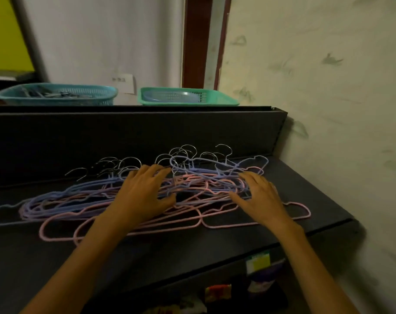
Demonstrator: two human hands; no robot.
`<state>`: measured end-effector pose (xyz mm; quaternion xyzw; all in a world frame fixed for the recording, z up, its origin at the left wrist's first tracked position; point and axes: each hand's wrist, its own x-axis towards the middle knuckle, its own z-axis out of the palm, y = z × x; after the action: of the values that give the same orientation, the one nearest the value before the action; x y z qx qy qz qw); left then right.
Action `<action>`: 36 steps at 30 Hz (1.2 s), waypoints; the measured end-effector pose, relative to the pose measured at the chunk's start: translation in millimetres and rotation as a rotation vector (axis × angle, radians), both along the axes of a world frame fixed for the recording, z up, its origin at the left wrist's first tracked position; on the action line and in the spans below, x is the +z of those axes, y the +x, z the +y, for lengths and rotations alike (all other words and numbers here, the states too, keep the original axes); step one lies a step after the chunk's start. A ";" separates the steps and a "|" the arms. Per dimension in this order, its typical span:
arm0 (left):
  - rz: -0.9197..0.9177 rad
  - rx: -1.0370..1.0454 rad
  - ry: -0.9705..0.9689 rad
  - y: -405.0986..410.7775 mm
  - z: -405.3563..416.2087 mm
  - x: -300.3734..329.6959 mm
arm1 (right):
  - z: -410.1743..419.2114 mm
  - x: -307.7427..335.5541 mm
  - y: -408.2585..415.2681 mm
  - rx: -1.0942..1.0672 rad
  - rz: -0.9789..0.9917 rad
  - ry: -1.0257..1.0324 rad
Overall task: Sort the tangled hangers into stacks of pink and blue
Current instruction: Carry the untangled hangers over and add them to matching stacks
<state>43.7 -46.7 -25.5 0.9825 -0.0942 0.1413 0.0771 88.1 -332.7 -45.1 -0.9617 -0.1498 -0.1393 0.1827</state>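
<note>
Here, pile: we see pink hangers (192,219) and blue hangers (63,196) tangled (hooks rearward) on the black shelf (215,250).
Left hand (142,191): spread flat, gripping nothing.
Right hand (262,196): likewise.

— Where were your hands?

— My left hand (145,191) lay spread, fingers flat, on the middle of the tangled hangers (160,196); my right hand (260,196) lay spread on their right end.

— And the hangers?

— Pink and blue mixed, hooks toward the shelf's (305,200) back edge, two pink ones nearest the front edge.
</note>
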 end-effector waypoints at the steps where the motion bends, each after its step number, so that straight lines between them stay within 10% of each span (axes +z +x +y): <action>1: 0.004 0.025 -0.006 -0.6 -3.8 0.5 | -1.8 2.1 9.2 0.026 0.018 0.006; 36: -0.009 0.199 0.042 10.3 -109.5 -13.2 | -125.1 -9.7 82.1 0.198 -0.097 0.130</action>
<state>54.0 -156.2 -38.7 0.9877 0.0006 0.1508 0.0417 170.1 -457.8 -54.8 -0.9205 -0.2433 -0.1764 0.2498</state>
